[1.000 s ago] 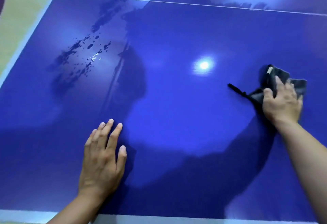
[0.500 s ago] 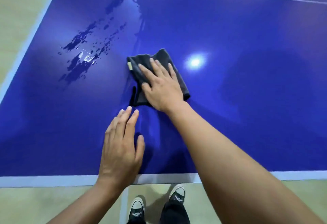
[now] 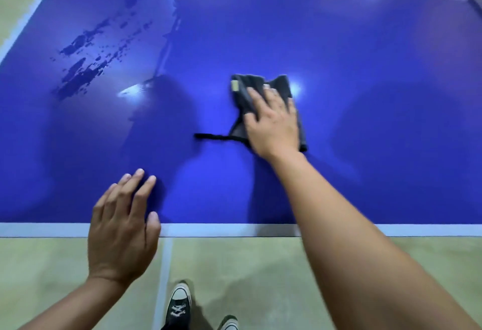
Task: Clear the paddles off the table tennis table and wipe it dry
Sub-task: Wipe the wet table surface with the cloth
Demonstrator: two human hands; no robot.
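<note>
Compared with half a second before, my right hand [image 3: 273, 121] had swept the cloth [image 3: 251, 83] to the right across the tabletop [image 3: 378, 121], so it was no longer just beyond my left hand [image 3: 122, 222] but well apart from it, next to the bright light reflection [image 3: 296, 87]. The left hand had slid back toward me, and its palm now straddled the white near edge line [image 3: 221, 230].

The dark grey cloth lay folded under my right palm, its long axis running from near to far with a slight lean to the left. Its pale tag [image 3: 235, 86] sat at the far left corner. A thin dark cord [image 3: 212, 136] trailed from its near left corner and pointed left, parallel to the near edge.

My right hand pressed the cloth with flat, straight fingers, gripping nothing. My left hand rested flat, its fingers straight and spread. Water drops [image 3: 78, 74] stood at far left.
</note>
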